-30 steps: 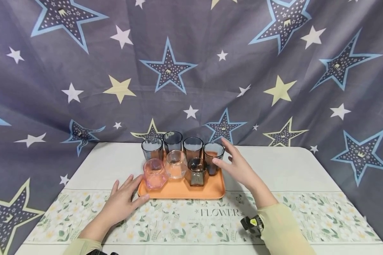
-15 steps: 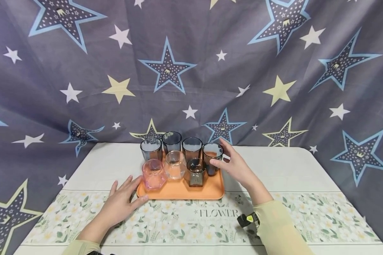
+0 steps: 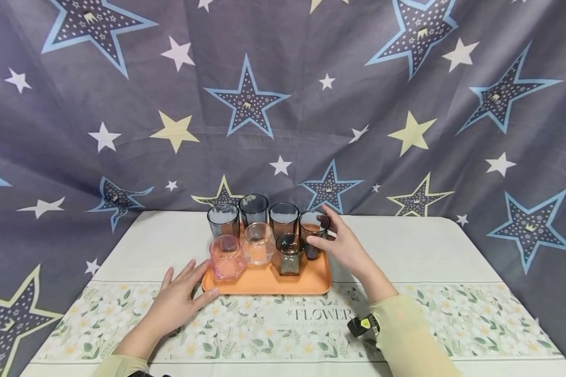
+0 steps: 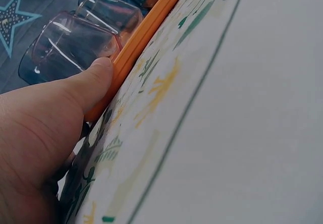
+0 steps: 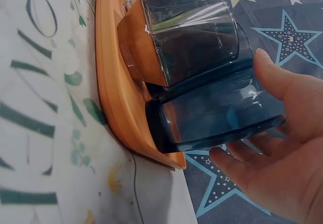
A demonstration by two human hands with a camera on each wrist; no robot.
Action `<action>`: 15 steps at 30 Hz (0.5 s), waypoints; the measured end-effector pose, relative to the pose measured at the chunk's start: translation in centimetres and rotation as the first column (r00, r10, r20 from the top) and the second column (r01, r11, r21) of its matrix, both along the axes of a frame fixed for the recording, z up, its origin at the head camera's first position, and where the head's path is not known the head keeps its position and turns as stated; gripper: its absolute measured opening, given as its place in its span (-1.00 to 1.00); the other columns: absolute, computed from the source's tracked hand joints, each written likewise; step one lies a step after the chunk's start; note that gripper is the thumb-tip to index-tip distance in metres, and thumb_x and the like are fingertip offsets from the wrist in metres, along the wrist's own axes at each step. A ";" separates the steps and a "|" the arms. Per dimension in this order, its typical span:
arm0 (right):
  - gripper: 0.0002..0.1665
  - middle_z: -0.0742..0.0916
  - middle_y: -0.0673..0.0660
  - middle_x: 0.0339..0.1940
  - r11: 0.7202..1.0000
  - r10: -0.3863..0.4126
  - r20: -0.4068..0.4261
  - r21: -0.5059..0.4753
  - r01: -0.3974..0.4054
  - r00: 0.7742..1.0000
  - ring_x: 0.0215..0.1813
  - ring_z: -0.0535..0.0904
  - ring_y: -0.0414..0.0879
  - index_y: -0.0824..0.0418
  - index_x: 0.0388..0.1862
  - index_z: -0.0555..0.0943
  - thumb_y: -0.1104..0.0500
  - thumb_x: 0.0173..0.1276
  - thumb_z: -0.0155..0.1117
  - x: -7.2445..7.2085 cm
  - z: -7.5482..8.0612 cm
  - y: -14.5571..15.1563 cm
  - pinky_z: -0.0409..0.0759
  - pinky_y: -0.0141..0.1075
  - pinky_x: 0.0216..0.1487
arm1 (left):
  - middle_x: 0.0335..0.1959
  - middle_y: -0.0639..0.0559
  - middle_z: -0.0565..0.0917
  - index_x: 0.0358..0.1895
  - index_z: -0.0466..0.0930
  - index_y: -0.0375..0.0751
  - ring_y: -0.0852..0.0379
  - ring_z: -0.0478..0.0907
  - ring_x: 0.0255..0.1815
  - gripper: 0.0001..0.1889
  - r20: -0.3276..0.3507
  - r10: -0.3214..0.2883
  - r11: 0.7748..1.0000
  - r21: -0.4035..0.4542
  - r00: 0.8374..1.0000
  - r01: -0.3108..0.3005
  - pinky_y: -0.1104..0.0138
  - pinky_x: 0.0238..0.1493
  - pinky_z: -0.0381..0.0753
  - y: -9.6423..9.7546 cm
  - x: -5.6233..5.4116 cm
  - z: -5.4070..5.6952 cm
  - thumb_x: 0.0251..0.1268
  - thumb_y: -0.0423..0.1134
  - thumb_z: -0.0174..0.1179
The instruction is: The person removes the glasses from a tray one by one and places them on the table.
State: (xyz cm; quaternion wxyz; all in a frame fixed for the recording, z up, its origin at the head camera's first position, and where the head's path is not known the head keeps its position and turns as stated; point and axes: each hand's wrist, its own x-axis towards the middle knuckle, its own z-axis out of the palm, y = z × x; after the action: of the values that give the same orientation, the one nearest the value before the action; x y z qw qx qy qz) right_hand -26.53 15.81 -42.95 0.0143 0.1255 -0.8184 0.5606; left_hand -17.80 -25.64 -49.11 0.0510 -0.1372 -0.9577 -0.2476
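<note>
An orange tray (image 3: 264,287) holds several drinking glasses, all upright. My right hand (image 3: 346,246) is round the right-hand tall blue-grey glass (image 3: 314,230), thumb in front and fingers on its far side. The right wrist view shows this glass (image 5: 212,115) standing on the tray, between thumb and fingers near its rim. My left hand (image 3: 181,296) lies at the tray's left front corner, fingers extended. Its thumb (image 4: 98,75) touches the tray's rim in the left wrist view. Front glasses are a pink one (image 3: 227,259), a clear one (image 3: 258,246) and a smoky grey one (image 3: 290,256).
More tall blue-grey glasses (image 3: 224,220) stand close together along the back of the tray. Beneath is a table with a white, flower-printed cloth (image 3: 245,335). A dark star-patterned curtain (image 3: 283,104) hangs right behind the table.
My right hand has shifted slightly left and closed in on the right-hand tall glass, its thumb moving across the front. The left hand, tray and glasses stay in place.
</note>
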 end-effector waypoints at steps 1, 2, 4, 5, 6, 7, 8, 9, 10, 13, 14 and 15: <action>0.19 0.50 0.33 0.66 1.000 -0.003 -0.003 0.003 0.003 1.000 0.64 0.43 0.30 0.06 0.88 0.09 0.10 0.49 0.62 0.0 0.0 0.0 0.44 0.15 0.60 | 0.61 -0.34 0.46 0.71 0.35 -0.25 -0.44 0.17 0.72 -0.12 0.001 0.000 1.000 0.002 1.000 0.000 -0.49 0.63 -0.29 0.0 0.0 0.0 0.60 0.27 0.30; 0.19 0.50 0.34 0.65 1.000 -0.006 -0.006 0.002 0.006 1.000 0.63 0.43 0.31 0.07 0.88 0.09 0.11 0.49 0.62 0.0 0.0 -0.1 0.44 0.16 0.60 | 0.61 -0.34 0.46 0.71 0.35 -0.25 -0.44 0.17 0.72 -0.12 0.002 0.000 1.000 0.003 1.000 0.000 -0.49 0.63 -0.29 0.0 0.0 0.0 0.60 0.27 0.30; 0.18 0.51 0.35 0.64 1.000 -0.008 -0.012 0.001 0.008 1.000 0.63 0.44 0.32 0.11 0.87 0.10 0.12 0.49 0.61 -0.1 -0.1 -0.1 0.42 0.17 0.61 | 0.61 -0.34 0.46 0.71 0.34 -0.25 -0.44 0.17 0.72 -0.12 0.004 0.000 1.000 0.005 1.000 0.000 -0.49 0.64 -0.29 0.0 -0.1 0.0 0.60 0.27 0.30; 0.18 0.52 0.35 0.64 1.000 -0.011 -0.011 -0.002 0.011 1.000 0.62 0.45 0.32 0.12 0.87 0.11 0.13 0.49 0.62 -0.1 -0.1 -0.1 0.43 0.16 0.61 | 0.60 -0.34 0.47 0.71 0.34 -0.25 -0.44 0.17 0.72 -0.12 0.005 0.000 1.000 0.006 1.000 0.000 -0.49 0.64 -0.30 0.0 -0.1 0.0 0.59 0.27 0.30; 0.17 0.53 0.34 0.63 1.000 -0.016 -0.010 -0.004 0.016 1.000 0.61 0.46 0.31 0.12 0.86 0.12 0.13 0.48 0.62 -0.1 -0.1 -0.1 0.44 0.15 0.60 | 0.60 -0.35 0.47 0.71 0.34 -0.25 -0.44 0.17 0.72 -0.12 0.005 -0.001 1.000 0.007 1.000 0.000 -0.49 0.64 -0.30 0.1 -0.1 0.0 0.59 0.27 0.30; 0.16 0.54 0.34 0.61 1.000 -0.018 -0.011 -0.005 0.018 1.000 0.60 0.48 0.31 0.15 0.86 0.13 0.13 0.48 0.62 -0.2 -0.1 -0.2 0.45 0.15 0.59 | 0.60 -0.34 0.47 0.71 0.34 -0.25 -0.44 0.16 0.72 -0.12 0.005 -0.001 1.000 0.008 1.000 0.001 -0.49 0.64 -0.30 0.1 -0.1 0.0 0.60 0.27 0.30; 0.16 0.56 0.33 0.60 1.000 -0.024 -0.011 -0.006 0.023 1.000 0.59 0.49 0.30 0.16 0.85 0.15 0.13 0.47 0.63 -0.2 -0.1 -0.2 0.47 0.13 0.58 | 0.60 -0.34 0.47 0.71 0.34 -0.25 -0.44 0.17 0.72 -0.12 0.005 -0.002 1.000 0.009 1.000 0.002 -0.49 0.64 -0.29 0.1 -0.1 0.0 0.59 0.26 0.30; 0.15 0.57 0.31 0.59 1.000 -0.029 -0.010 -0.007 0.029 1.000 0.58 0.51 0.29 0.17 0.84 0.17 0.13 0.46 0.64 -0.2 -0.1 -0.2 0.50 0.13 0.57 | 0.60 -0.34 0.47 0.71 0.34 -0.25 -0.44 0.16 0.72 -0.12 0.004 -0.002 1.000 0.009 1.000 0.002 -0.49 0.64 -0.29 0.0 -0.1 0.0 0.60 0.26 0.30; 0.14 0.59 0.30 0.57 0.999 -0.037 -0.008 -0.009 0.037 0.999 0.56 0.53 0.28 0.18 0.82 0.21 0.12 0.44 0.66 -0.2 -0.1 -0.2 0.52 0.11 0.55 | 0.60 -0.34 0.47 0.71 0.35 -0.25 -0.44 0.16 0.72 -0.12 0.003 -0.002 1.000 0.009 1.000 0.002 -0.49 0.64 -0.29 0.0 -0.1 0.0 0.59 0.26 0.30; 0.10 0.63 0.26 0.53 0.998 -0.060 -0.004 -0.014 0.060 0.998 0.52 0.57 0.26 0.20 0.77 0.30 0.10 0.39 0.70 -0.2 -0.2 -0.3 0.59 0.08 0.49 | 0.60 -0.33 0.47 0.71 0.35 -0.24 -0.44 0.16 0.73 -0.12 0.004 -0.001 1.000 0.008 1.000 0.001 -0.50 0.63 -0.29 0.0 -0.1 -0.1 0.60 0.27 0.30; 0.09 0.65 0.24 0.51 0.997 -0.072 0.000 -0.017 0.072 0.997 0.51 0.58 0.25 0.19 0.75 0.34 0.09 0.37 0.72 -0.2 -0.3 -0.3 0.61 0.07 0.47 | 0.60 -0.33 0.47 0.71 0.35 -0.23 -0.44 0.17 0.72 -0.12 0.004 0.000 1.000 0.007 1.000 0.000 -0.50 0.63 -0.29 0.0 -0.1 -0.1 0.60 0.27 0.30; 0.08 0.66 0.23 0.50 0.997 -0.081 -0.001 -0.018 0.081 0.997 0.50 0.59 0.24 0.19 0.73 0.36 0.08 0.35 0.73 -0.2 -0.3 -0.3 0.63 0.06 0.45 | 0.61 -0.32 0.47 0.71 0.35 -0.23 -0.44 0.17 0.73 -0.12 0.005 -0.001 1.000 0.008 1.000 0.001 -0.50 0.63 -0.29 0.0 -0.1 0.0 0.60 0.27 0.30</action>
State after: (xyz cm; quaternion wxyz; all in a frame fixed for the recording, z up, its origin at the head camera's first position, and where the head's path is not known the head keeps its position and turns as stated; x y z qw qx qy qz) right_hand -26.70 15.48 -43.25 0.0389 0.0925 -0.8177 0.5669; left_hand -17.92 -25.63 -49.16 0.0491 -0.1369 -0.9568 -0.2517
